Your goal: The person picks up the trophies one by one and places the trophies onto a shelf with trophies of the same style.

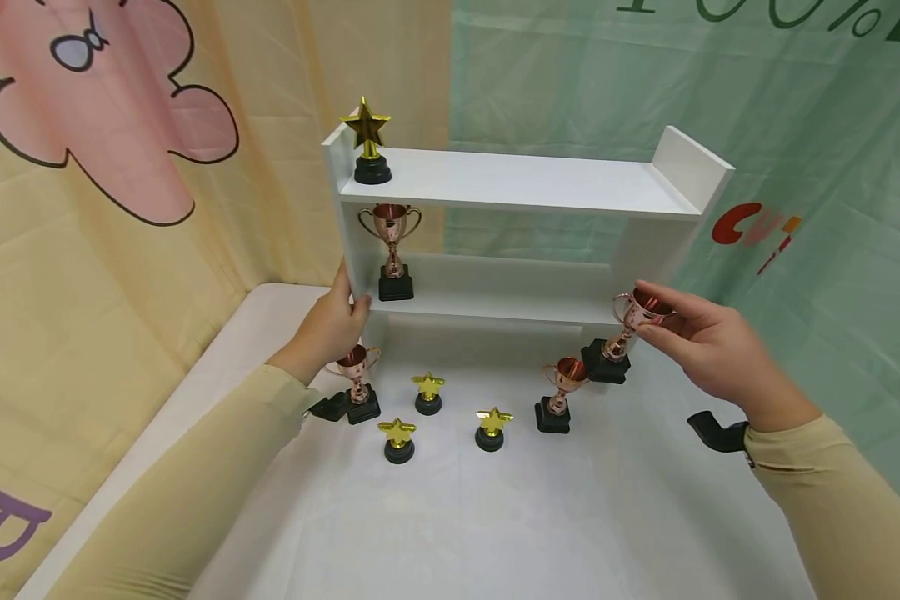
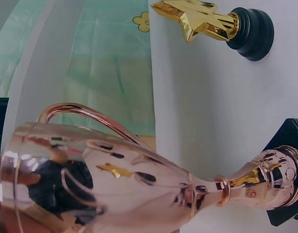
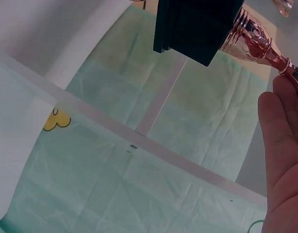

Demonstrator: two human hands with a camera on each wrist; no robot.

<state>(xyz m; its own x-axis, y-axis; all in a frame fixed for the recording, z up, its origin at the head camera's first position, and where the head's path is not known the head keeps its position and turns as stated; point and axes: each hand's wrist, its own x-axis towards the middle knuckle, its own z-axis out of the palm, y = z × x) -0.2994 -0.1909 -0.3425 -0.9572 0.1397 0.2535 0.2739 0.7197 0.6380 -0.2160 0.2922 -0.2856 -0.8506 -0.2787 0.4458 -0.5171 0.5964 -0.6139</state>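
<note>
My left hand [image 1: 324, 332] grips the left side panel of a white two-tier shelf [image 1: 517, 177], thumb on the front edge. With my right hand [image 1: 708, 354] I pinch the cup of a copper trophy [image 1: 606, 363] by its rim, thumb in front and fingers behind. This trophy leans, its black base [image 3: 200, 29] off the table beside the shelf's right end. On the middle board at the left stands another copper trophy [image 1: 396, 283]. A gold star trophy [image 1: 372, 169] is on the top board's left end. Below my left wrist stands a copper trophy [image 2: 115, 179].
Several small gold star trophies, one of them nearest the front [image 1: 399, 450], stand on the white-covered table [image 1: 450, 533]. One more copper trophy [image 1: 552, 415] is on the table at the right. Printed curtains [image 1: 832, 125] hang behind and at the left.
</note>
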